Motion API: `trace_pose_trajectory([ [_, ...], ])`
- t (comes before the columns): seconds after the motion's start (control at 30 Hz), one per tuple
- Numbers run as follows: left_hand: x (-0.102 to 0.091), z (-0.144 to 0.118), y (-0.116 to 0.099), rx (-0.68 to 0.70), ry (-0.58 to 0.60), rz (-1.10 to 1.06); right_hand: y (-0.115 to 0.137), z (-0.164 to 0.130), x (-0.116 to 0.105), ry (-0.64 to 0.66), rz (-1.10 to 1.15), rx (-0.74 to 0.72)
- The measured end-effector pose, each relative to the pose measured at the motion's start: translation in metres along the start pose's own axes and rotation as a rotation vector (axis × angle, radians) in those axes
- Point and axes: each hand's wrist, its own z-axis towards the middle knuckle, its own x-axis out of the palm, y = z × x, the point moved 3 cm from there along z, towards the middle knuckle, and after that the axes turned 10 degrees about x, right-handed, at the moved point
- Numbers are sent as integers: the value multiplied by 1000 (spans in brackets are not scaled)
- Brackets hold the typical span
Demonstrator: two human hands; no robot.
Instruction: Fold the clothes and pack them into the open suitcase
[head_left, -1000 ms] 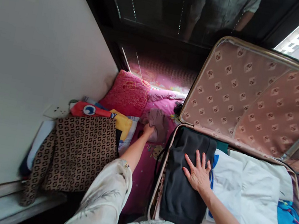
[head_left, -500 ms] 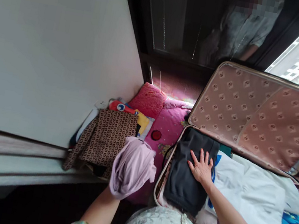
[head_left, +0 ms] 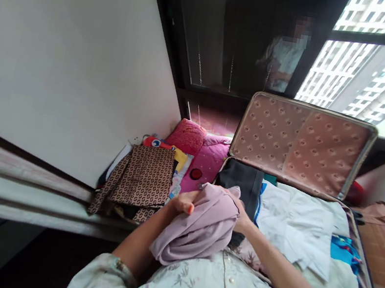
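Note:
A mauve garment (head_left: pixel 200 227) is bunched up close to my chest, in front of the open suitcase (head_left: pixel 301 138). My left hand (head_left: pixel 183 205) grips its left side. My right hand (head_left: pixel 239 216) holds its right side and is mostly hidden behind the cloth. Inside the suitcase lie a folded black garment (head_left: pixel 242 177), white clothes (head_left: pixel 294 221) and a blue item (head_left: pixel 343 250).
A brown patterned garment (head_left: pixel 142 175) tops a pile of clothes by the white wall. Next to it are a pink cushion (head_left: pixel 187 135) and a pink bedspread (head_left: pixel 210 159). The suitcase lid leans against a dark window with a person's reflection (head_left: pixel 283 63).
My left hand took the mauve garment from the bedspread and brought it toward me. My right hand left the black garment and now holds the mauve one too. The view tilted up.

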Motion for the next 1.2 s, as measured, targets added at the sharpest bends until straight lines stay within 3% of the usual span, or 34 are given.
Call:
trace_pose_trajectory([
  [0.13,14,9,-22,-65,281,84,13,-21,-83,-228,-32,85],
  [0.2,24,16,-25,-48,300,248,33,-31,-118,-309,-148,65],
  [0.3,42,31,-28,127,221,420,63,-40,-144,-342,-323,-9],
  [0.4,60,41,-32,331,131,399,72,-44,-154,-361,-374,-24],
  [0.5,71,45,-31,347,52,198,62,-48,-160,-332,-349,23],
  [0.63,77,42,-34,301,-141,-200,46,-56,-151,-6,-361,125],
  [0.73,89,41,-51,261,-128,-260,48,-61,-134,236,-286,112],
  [0.8,99,42,-69,231,-30,-195,57,-60,-129,186,-148,30],
  [0.9,112,46,-100,264,96,-104,75,-53,-135,-53,28,-75],
  [0.97,116,48,-117,315,129,-87,87,-47,-143,-80,75,-87],
  [1.07,118,50,-133,341,122,-101,105,-40,-156,-15,14,-98],
  [1.2,121,52,-145,340,135,-134,136,-36,-163,-92,-268,-290],
])
